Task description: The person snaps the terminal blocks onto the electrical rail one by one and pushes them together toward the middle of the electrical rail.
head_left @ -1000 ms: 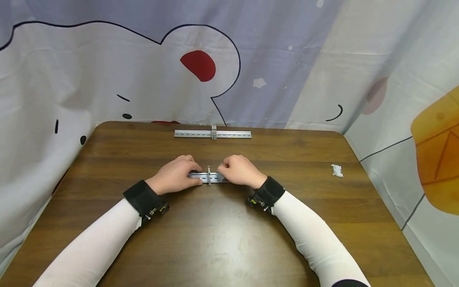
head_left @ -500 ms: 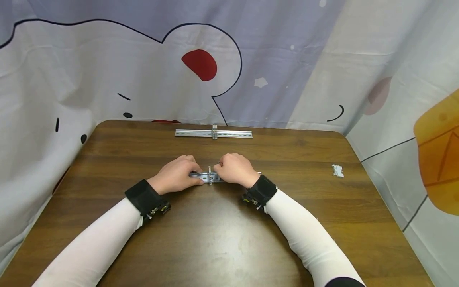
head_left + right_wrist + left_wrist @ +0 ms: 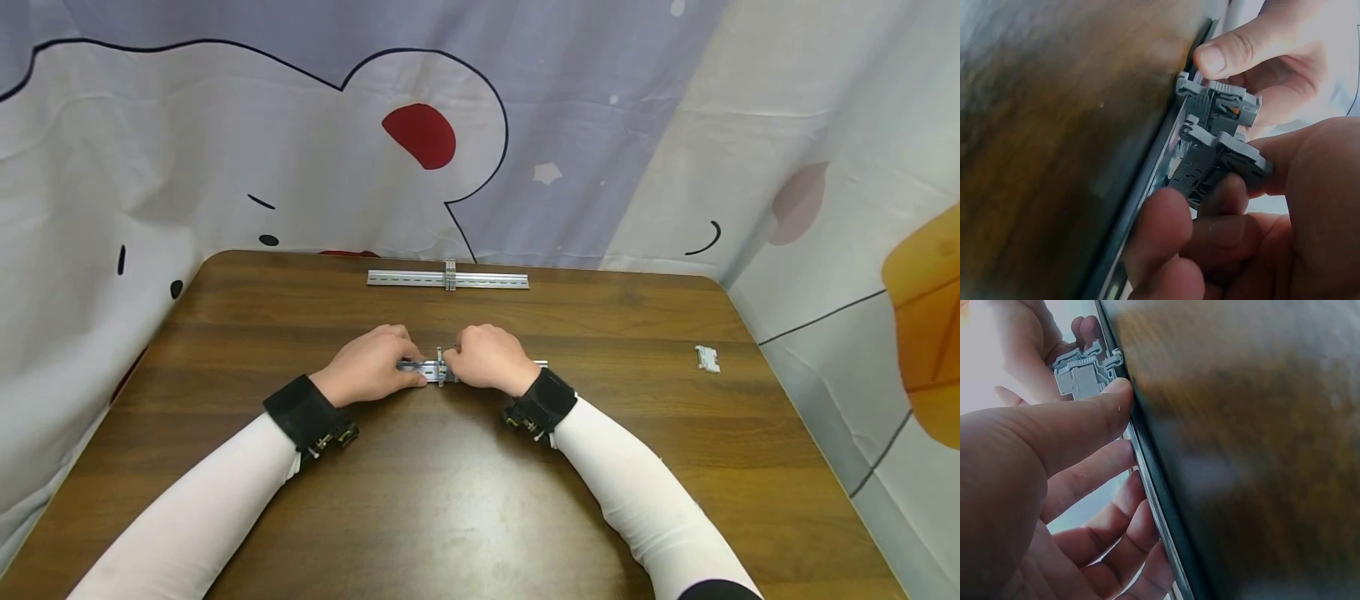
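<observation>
In the head view a slotted metal DIN rail (image 3: 430, 372) lies across the middle of the table. My left hand (image 3: 373, 363) grips its left part, the thumb (image 3: 1116, 403) on the near edge and fingers on the far side. A grey DIN-rail terminal block (image 3: 1229, 103) sits on the rail just right of the left thumb. Right beside it, my right hand (image 3: 491, 358) pinches a second grey terminal block (image 3: 1200, 165), which stands at the rail slightly tilted against the first. The right hand hides much of the rail's right part in the head view.
Toward the table's back edge lies another DIN rail (image 3: 405, 279) with grey blocks (image 3: 450, 276) at its middle. A loose whitish block (image 3: 707, 358) lies near the right edge of the wooden table (image 3: 600, 333). A patterned curtain (image 3: 570, 125) hangs behind.
My right hand has moved left along the rail, bringing its terminal block up beside the first one. The left hand keeps its grip in the same place.
</observation>
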{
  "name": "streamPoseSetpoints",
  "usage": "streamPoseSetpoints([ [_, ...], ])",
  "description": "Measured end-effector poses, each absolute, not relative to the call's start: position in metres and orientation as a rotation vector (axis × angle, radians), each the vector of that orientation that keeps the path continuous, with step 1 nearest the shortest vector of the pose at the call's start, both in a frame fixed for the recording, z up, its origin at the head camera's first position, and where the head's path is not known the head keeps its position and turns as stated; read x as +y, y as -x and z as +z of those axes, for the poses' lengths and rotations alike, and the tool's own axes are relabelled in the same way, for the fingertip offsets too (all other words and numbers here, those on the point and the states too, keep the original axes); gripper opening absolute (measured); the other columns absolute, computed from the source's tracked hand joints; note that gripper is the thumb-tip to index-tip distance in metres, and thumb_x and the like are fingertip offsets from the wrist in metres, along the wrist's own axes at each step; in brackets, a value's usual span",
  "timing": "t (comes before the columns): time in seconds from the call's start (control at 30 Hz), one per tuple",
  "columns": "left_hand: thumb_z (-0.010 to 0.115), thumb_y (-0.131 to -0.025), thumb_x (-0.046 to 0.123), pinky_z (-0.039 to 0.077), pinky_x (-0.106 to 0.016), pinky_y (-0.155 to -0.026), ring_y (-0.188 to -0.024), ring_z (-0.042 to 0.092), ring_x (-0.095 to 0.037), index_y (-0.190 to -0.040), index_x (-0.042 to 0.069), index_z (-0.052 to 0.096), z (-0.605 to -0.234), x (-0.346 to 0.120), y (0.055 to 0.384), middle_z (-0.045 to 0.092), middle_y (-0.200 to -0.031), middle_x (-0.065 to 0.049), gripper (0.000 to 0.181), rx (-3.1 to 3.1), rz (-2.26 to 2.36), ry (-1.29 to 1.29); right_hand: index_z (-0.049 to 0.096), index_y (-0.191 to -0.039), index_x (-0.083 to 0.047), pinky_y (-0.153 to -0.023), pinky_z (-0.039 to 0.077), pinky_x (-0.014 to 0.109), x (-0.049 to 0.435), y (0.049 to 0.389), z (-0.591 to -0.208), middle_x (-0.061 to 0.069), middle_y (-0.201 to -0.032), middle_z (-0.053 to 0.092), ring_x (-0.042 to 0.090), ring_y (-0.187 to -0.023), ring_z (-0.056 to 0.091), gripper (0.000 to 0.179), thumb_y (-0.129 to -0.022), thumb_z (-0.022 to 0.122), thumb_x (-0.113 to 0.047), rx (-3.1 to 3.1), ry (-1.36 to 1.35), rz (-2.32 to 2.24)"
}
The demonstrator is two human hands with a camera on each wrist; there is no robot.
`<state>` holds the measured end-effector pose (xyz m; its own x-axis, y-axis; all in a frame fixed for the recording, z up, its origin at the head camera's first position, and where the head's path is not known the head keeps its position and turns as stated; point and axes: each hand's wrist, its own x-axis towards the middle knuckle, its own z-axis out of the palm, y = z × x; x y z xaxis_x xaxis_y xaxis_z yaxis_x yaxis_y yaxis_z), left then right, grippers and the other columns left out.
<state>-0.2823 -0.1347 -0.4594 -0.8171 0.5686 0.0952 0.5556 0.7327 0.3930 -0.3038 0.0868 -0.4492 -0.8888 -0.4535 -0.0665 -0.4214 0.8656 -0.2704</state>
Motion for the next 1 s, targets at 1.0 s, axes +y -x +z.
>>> streamPoseSetpoints([
  [1.0,0.077,-0.084,0.041,0.044,-0.032,-0.067,-0.083,0.049,-0.015,-0.106,0.020,0.076,-0.4564,-0.1314,0.2789,0.058,-0.094,0.002,0.030,2.944,0.544,-0.912,0.057,-0.060,-0.023,-0.039,0.041,0.039,0.0803,0.2938,-0.4518,-0.003,-0.063,0.054,0.015,-0.055,0.052,0.043,-0.099,0.044,-0.036,2.902,0.721,-0.182],
])
